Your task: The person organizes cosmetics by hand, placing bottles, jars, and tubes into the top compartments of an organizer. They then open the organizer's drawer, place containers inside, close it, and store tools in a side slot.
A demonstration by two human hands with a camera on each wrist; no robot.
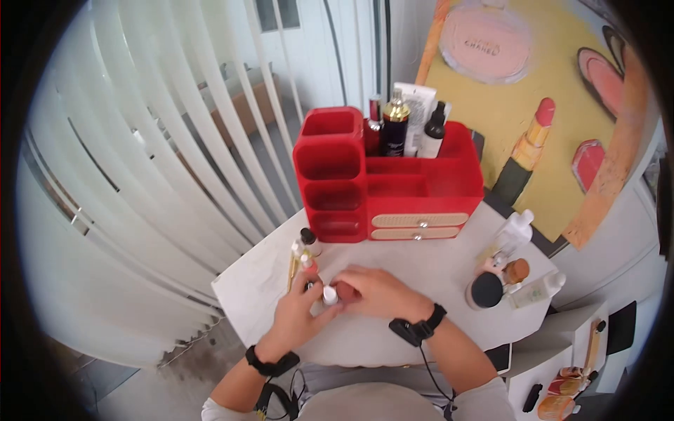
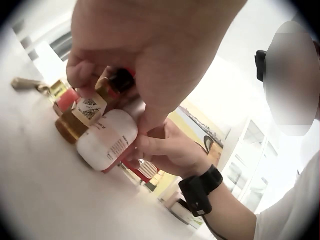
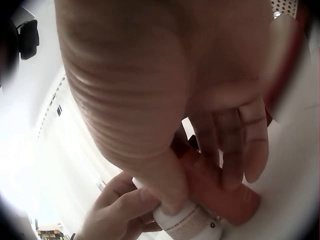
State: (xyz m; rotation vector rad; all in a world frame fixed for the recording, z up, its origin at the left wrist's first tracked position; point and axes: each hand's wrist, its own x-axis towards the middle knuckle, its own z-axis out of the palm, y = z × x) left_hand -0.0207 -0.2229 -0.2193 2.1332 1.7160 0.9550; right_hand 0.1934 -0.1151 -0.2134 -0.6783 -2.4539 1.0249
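Close to the table's near side, my left hand (image 1: pixel 293 321) has its fingers curled at an amber bottle (image 2: pixel 72 127) with a square-coded label. Its thumb lies by a white bottle (image 1: pixel 330 295), whose printed side (image 2: pixel 107 140) faces the left wrist camera. My right hand (image 1: pixel 382 293) grips a reddish bottle (image 3: pixel 220 187), fingers along one side and thumb against the white bottle (image 3: pixel 187 222). The two bottles lie side by side, tilted. A black cap (image 2: pixel 121 80) shows under the left palm. Left fingertips are partly hidden.
A red organizer (image 1: pixel 421 186) with bottles and two drawers stands at the table's back. Small bottles (image 1: pixel 307 238) stand just beyond my left hand. A black-lidded jar (image 1: pixel 486 290) and other bottles (image 1: pixel 537 291) sit on the right. Vertical blinds (image 1: pixel 161 140) hang at left.
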